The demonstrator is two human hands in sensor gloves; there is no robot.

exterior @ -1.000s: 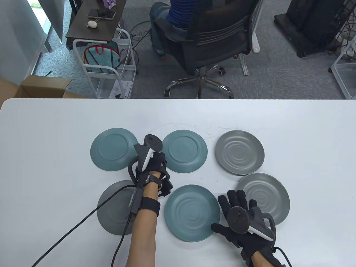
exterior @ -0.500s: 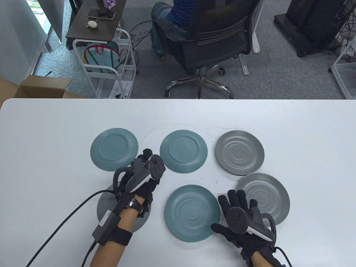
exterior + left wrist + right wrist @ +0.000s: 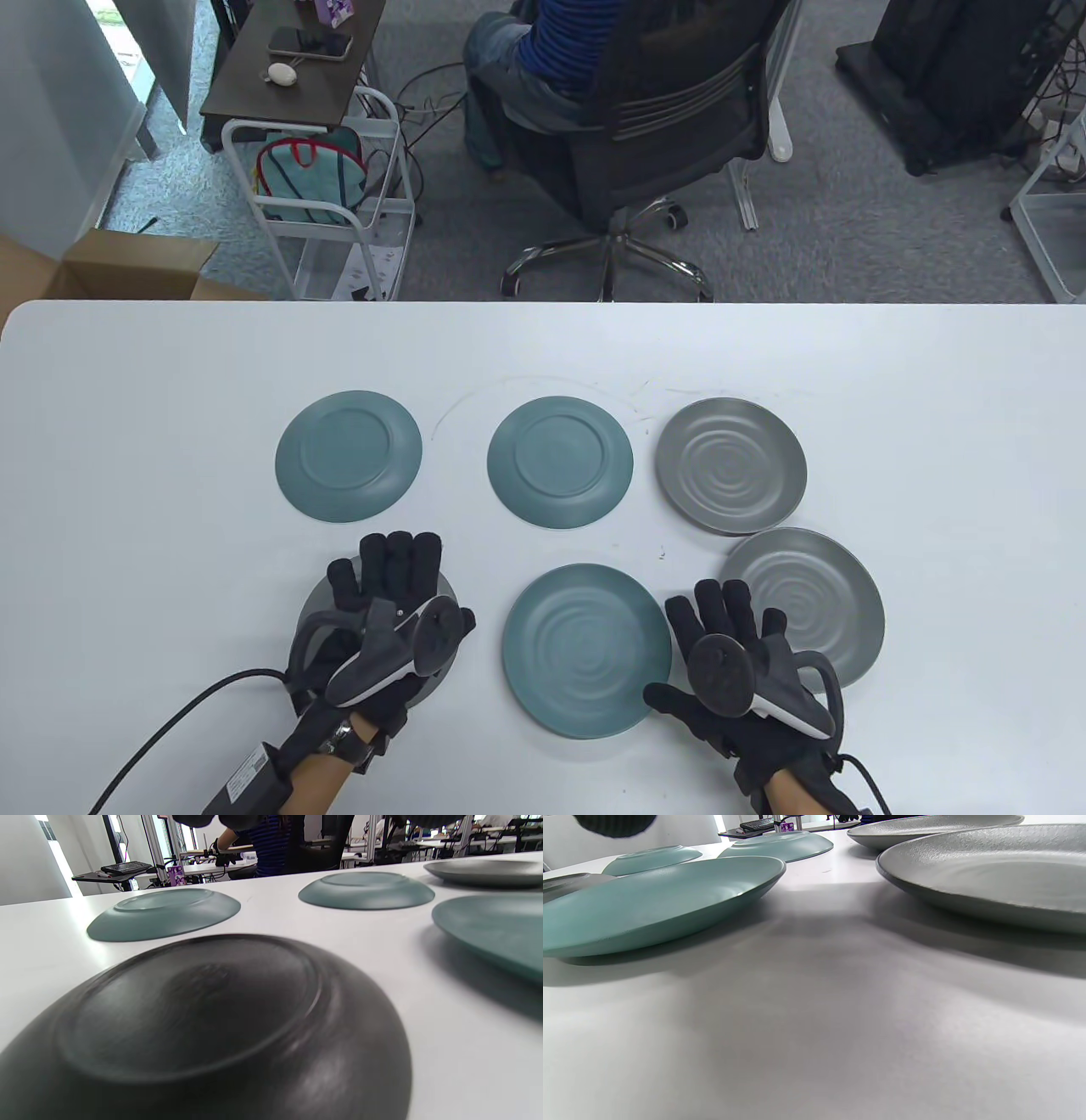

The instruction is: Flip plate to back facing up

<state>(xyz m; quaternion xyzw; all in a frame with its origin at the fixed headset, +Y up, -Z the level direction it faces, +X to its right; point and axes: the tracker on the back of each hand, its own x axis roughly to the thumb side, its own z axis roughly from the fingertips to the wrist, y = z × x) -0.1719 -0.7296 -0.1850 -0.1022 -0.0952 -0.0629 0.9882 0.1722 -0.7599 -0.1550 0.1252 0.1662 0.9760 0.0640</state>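
- We see six plates on the white table [image 3: 153, 373]; three lie back up, three face up.
- The dark grey plate [image 3: 203, 1018] at the near left lies back up, its foot ring plain in the left wrist view; from above our left hand [image 3: 386, 611] covers most of it.
- The two teal plates in the far row, left [image 3: 349, 455] and middle [image 3: 560, 462], also show their flat backs with a ring.
- The near teal plate [image 3: 587, 650] sits face up, rippled rings showing, as do the far grey plate [image 3: 730, 465] and the near grey plate [image 3: 806, 604] on the right.
- Being round, a plate has no long axis; each lies flat.
- Our left hand lies flat over the dark grey plate, fingers spread forward, gripping nothing.
- Our right hand [image 3: 738, 671] is spread open between the near teal and near grey plates, thumb at the teal rim; contact is unclear.
- The right wrist view shows the teal plate's rim raised off the table, which the table view hides.
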